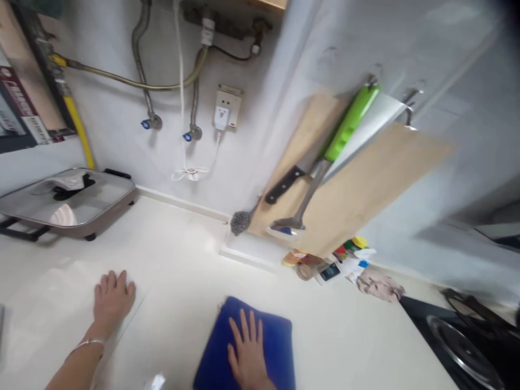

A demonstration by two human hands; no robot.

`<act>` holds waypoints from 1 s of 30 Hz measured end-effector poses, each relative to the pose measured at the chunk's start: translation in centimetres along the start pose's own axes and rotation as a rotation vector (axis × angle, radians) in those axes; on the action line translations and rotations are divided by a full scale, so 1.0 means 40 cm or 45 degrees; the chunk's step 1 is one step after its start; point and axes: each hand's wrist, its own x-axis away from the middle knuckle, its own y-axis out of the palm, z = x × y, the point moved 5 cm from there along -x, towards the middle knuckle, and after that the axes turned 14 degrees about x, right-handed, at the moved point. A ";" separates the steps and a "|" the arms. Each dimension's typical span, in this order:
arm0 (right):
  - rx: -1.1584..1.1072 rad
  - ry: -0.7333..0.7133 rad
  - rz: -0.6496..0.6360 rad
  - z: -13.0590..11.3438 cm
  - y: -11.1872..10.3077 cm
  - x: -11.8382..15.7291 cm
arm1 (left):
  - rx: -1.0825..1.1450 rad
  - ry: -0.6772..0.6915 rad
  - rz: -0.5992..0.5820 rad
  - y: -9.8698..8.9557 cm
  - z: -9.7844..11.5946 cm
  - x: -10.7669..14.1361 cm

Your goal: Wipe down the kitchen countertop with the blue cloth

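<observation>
A folded blue cloth [280, 341] lies on the white countertop [170, 254]. On top of it rests my right hand [248, 346], palm down with fingers spread. To the left, my left hand [114, 298] lies palm down on the counter, fingers a little apart, with a bracelet [91, 342] at the wrist. I see nothing held in either hand, though what is under the left palm is hidden. A thin line or seam runs along the counter beside the left forearm.
An electric pan [101, 208] with a glass lid stands at the back left. A ladle [312, 189], a knife [284, 184] and a cutting board [365, 184] hang on the wall. Several small packets [329, 271] line the wall's foot. A stove [430, 336] is at right.
</observation>
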 end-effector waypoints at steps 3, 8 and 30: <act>0.052 0.116 0.116 -0.065 0.017 -0.099 | 0.029 0.039 0.054 0.020 -0.051 0.010; 0.062 0.126 0.161 -0.209 0.004 -0.279 | 0.098 0.297 0.394 0.020 -0.048 0.050; 0.270 0.214 0.148 -0.415 -0.013 -1.040 | 0.037 0.370 0.466 0.053 -0.083 0.060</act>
